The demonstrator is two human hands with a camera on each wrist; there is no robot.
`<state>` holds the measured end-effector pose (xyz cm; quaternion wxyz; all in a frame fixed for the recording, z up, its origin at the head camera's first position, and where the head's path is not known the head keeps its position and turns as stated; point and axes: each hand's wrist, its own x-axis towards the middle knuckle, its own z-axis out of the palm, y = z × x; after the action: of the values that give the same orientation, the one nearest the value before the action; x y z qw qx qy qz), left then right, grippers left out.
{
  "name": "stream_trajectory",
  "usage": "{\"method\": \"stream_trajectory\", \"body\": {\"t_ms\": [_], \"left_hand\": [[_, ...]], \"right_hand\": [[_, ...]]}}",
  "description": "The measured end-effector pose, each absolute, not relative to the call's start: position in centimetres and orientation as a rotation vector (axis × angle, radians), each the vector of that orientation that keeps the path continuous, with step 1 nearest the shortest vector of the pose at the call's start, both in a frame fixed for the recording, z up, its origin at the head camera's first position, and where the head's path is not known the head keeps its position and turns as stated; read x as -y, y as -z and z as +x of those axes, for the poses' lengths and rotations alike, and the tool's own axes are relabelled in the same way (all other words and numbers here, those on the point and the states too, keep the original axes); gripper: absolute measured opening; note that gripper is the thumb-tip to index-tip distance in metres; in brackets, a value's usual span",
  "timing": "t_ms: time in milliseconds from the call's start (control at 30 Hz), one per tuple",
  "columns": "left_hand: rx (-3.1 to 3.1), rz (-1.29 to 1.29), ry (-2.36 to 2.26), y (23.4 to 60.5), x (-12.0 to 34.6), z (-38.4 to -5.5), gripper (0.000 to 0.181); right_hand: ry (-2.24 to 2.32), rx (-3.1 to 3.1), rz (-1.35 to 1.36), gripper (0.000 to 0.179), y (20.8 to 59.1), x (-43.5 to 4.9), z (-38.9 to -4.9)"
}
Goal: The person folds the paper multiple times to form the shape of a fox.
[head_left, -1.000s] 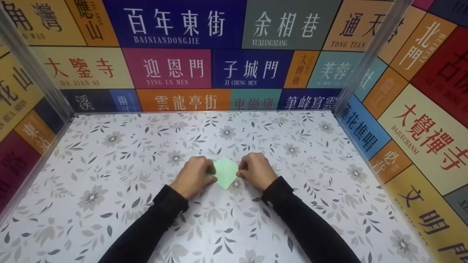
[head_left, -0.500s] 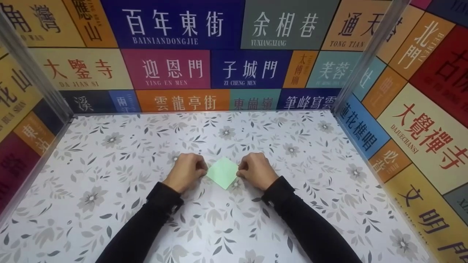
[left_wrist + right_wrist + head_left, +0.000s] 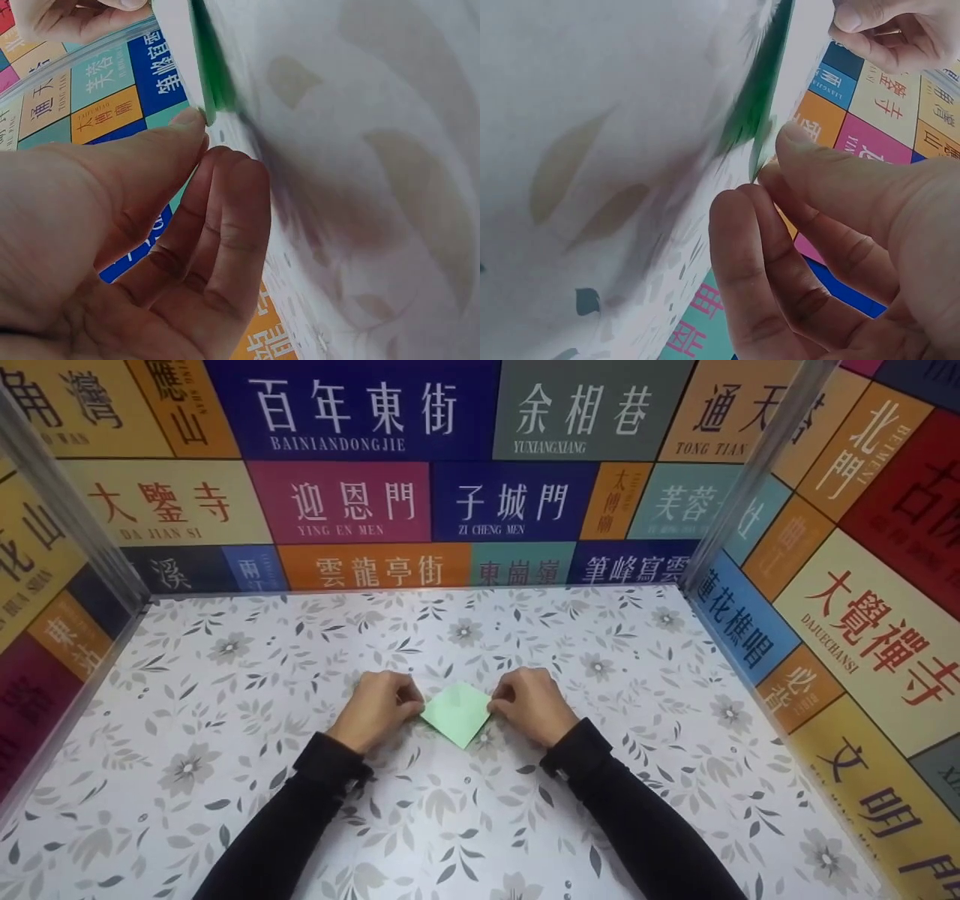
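A light green piece of folded paper point(image 3: 459, 714), diamond-shaped, sits on the floral tabletop between the two hands. At its left corner, my left hand point(image 3: 377, 706) pinches the paper with thumb and index finger. My right hand point(image 3: 534, 705) pinches the opposite corner the same way. In the left wrist view the green paper point(image 3: 214, 67) appears nearly edge-on beyond the thumb tip, with a gap between its layers. From the right wrist, the paper point(image 3: 757, 105) shows a darker green inside between its layers. Curled fingers partly hide both corners.
The tabletop point(image 3: 225, 697) has a white covering with grey flowers and leaves. Panels with coloured blocks of Chinese characters form the back wall point(image 3: 337, 502) and both sides. Clear strips point(image 3: 757, 480) run along the corners where the panels meet.
The left hand has shifted left from over the paper to its left corner, uncovering that side. The right hand stays at the right corner, moving only slightly.
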<state>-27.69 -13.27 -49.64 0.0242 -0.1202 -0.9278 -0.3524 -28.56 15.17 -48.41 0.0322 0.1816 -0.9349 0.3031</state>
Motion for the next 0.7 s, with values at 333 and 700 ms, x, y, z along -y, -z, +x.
{"method": "stream_trajectory", "body": {"t_ms": [333,700], "left_hand": [[2.892,-0.345,1.120,49.0,13.9,-27.8,0.004],[2.870,-0.286,1.049,48.0,14.7,-27.7,0.016]], "right_hand": [[-0.949,2.854,0.563,0.004,47.9,-15.4,-28.4],[-0.948,2.852,0.491,0.005,47.3,-16.1,-28.5]]}}
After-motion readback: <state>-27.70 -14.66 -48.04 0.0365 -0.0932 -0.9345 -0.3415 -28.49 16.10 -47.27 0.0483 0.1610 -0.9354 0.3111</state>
